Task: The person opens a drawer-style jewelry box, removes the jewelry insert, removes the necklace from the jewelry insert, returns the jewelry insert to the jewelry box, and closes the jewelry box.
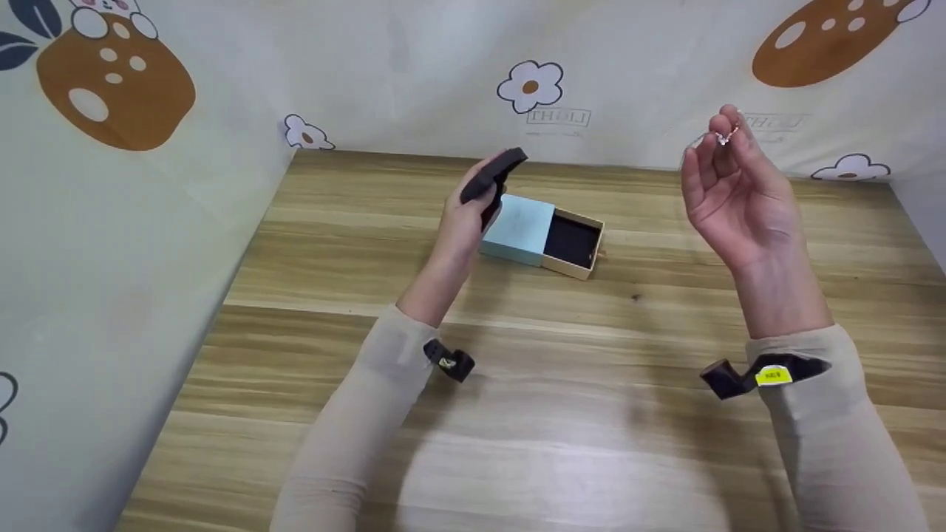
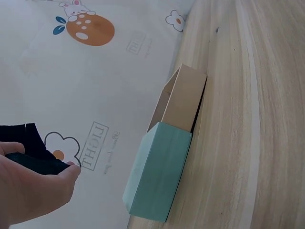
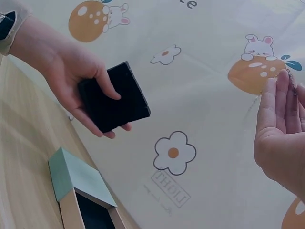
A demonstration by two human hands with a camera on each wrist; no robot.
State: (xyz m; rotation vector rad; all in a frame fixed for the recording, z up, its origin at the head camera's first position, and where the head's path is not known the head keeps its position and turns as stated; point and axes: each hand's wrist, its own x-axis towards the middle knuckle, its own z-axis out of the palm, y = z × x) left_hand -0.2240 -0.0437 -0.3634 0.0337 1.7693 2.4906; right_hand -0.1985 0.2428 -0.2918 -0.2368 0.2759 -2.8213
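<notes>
My left hand (image 1: 465,210) grips a flat black square pad (image 3: 116,98), with the thumb across one face and the fingers behind it. It is raised above the table, beside a pale blue sliding box (image 1: 521,225). At the right, my right hand (image 1: 743,192) is held up with its palm toward the head camera. Near its fingertips it holds a fine chain necklace (image 1: 723,139) with a small sparkling piece. Part of the chain trails off beside the fingers in the right wrist view. The box's tan inner drawer (image 2: 186,98) is pulled partway out, showing a black inside.
The box stands on a wood-grain table (image 1: 562,414), toward its far edge. Behind and to the left rises a pale sheet (image 1: 414,81) printed with flowers and orange fruit. Each sleeve carries a small black wrist camera (image 1: 451,362).
</notes>
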